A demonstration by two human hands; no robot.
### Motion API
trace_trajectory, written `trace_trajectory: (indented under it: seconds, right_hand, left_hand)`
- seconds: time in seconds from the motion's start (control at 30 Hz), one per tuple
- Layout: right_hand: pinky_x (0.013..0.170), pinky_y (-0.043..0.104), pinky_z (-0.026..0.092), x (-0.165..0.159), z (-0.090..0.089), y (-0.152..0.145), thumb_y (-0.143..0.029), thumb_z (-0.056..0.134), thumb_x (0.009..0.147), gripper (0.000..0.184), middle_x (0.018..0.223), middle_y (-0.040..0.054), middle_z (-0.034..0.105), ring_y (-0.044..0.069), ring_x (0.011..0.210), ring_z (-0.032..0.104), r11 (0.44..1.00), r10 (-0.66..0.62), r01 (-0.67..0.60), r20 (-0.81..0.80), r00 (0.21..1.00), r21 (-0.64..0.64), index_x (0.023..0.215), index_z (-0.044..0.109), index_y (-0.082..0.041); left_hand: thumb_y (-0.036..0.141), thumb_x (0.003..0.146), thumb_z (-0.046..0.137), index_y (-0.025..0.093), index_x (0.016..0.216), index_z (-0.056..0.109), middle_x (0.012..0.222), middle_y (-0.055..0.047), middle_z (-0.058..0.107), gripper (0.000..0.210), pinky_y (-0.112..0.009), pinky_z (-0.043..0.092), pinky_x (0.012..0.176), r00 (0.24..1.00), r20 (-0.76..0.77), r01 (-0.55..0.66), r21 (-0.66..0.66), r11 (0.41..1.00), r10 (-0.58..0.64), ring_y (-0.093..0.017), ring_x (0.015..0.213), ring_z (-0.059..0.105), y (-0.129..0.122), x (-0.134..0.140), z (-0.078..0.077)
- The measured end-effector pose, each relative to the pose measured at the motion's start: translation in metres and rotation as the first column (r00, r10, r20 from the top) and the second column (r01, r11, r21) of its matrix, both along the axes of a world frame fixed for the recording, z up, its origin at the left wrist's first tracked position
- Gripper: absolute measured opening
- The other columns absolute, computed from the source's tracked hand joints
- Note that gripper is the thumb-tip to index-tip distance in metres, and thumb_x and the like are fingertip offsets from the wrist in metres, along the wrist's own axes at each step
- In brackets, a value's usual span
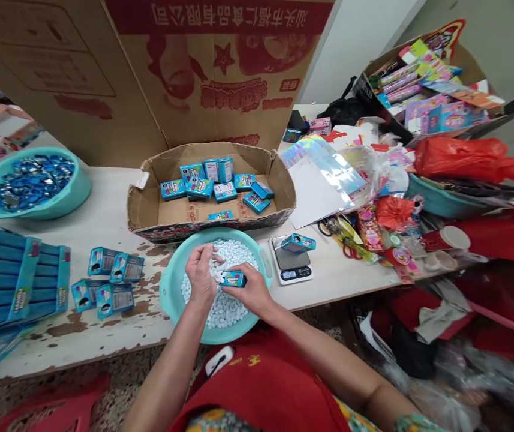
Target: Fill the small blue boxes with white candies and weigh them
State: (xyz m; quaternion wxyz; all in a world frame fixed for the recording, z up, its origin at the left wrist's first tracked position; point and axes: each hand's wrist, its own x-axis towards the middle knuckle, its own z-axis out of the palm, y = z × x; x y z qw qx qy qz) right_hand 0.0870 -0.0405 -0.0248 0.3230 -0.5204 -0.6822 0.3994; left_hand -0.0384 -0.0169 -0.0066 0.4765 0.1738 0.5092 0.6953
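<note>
Here, R grip holds blue bx.

This looks like a small packing workshop: a worn desk carries a basin of white pellets at centre, a digital scale beside it, stacked blue cartons at left.

I count one small blue box in my right fingers, one on the single scale, four at lower left, roughly ten in one cardboard tray, and three turquoise basins.
</note>
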Motion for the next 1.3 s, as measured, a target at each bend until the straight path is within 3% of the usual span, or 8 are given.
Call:
trace_trajectory:
  seconds: [0.27, 0.63, 0.77, 1.03, 1.17, 1.3]
  right_hand:
    - [0.078, 0.032, 0.045, 0.003, 0.008, 0.007, -0.03, 0.079, 0.066, 0.034, 0.088, 0.0019, 0.061, 0.021, 0.086, 0.058, 0.999, 0.039, -0.04, -0.053, 0.998, -0.034, 0.094, 0.063, -0.022]
    - [0.077, 0.033, 0.045, -0.005, 0.013, 0.009, -0.027, 0.078, 0.067, 0.032, 0.088, 0.0026, 0.06, 0.022, 0.085, 0.058, 0.992, 0.117, -0.121, -0.088, 0.989, -0.042, 0.095, 0.064, -0.021]
    - [0.078, 0.034, 0.045, -0.006, 0.015, 0.009, -0.026, 0.077, 0.067, 0.031, 0.089, 0.0028, 0.061, 0.022, 0.087, 0.058, 0.992, 0.115, -0.122, -0.123, 0.986, -0.045, 0.095, 0.064, -0.022]
    - [0.079, 0.034, 0.045, 0.0, 0.013, 0.008, -0.022, 0.074, 0.067, 0.028, 0.089, 0.0024, 0.059, 0.021, 0.087, 0.057, 0.995, 0.075, -0.086, -0.164, 0.984, -0.06, 0.092, 0.063, -0.021]
    - [0.08, 0.034, 0.044, 0.001, 0.008, 0.01, -0.021, 0.075, 0.067, 0.028, 0.089, 0.002, 0.059, 0.021, 0.086, 0.057, 0.995, 0.048, -0.064, -0.187, 0.981, -0.081, 0.092, 0.063, -0.021]
    - [0.084, 0.036, 0.044, 0.016, 0.007, 0.012, -0.027, 0.079, 0.065, 0.033, 0.094, 0.0032, 0.06, 0.022, 0.093, 0.057, 0.99, 0.015, -0.045, -0.211, 0.977, -0.137, 0.093, 0.063, -0.021]
  left_hand:
    - [0.035, 0.078, 0.062, 0.015, 0.079, 0.056, 0.075, 0.0, 0.059, 0.021, -0.022, 0.044, 0.054, 0.999, 0.046, 0.006, 0.002, 1.0, -0.006, -0.007, 0.05, 0.051, 0.001, -0.002, 0.01]
    - [0.033, 0.081, 0.06, 0.016, 0.076, 0.054, 0.067, 0.003, 0.053, 0.018, -0.02, 0.041, 0.053, 1.0, -0.011, 0.009, 0.006, 1.0, -0.009, -0.005, 0.046, 0.045, -0.016, -0.002, 0.012]
    - [0.033, 0.081, 0.06, 0.016, 0.078, 0.057, 0.07, 0.001, 0.055, 0.018, -0.021, 0.044, 0.059, 0.994, -0.098, -0.043, 0.011, 0.999, 0.044, -0.008, 0.056, 0.053, -0.018, 0.0, 0.013]
    - [0.037, 0.085, 0.055, 0.017, 0.082, 0.056, 0.06, 0.003, 0.053, 0.02, -0.021, 0.039, 0.049, 1.0, 0.006, 0.01, 0.019, 1.0, -0.011, -0.007, 0.044, 0.047, -0.013, 0.01, 0.02]
    - [0.038, 0.083, 0.056, 0.016, 0.08, 0.056, 0.056, 0.003, 0.05, 0.022, -0.02, 0.037, 0.046, 0.994, 0.032, 0.1, 0.011, 0.995, -0.1, -0.007, 0.043, 0.043, -0.012, 0.018, 0.025]
    - [0.043, 0.084, 0.051, 0.018, 0.083, 0.056, 0.054, 0.005, 0.045, 0.026, -0.019, 0.032, 0.043, 0.997, -0.064, 0.039, -0.022, 0.999, -0.041, -0.007, 0.041, 0.036, -0.004, 0.001, 0.011]
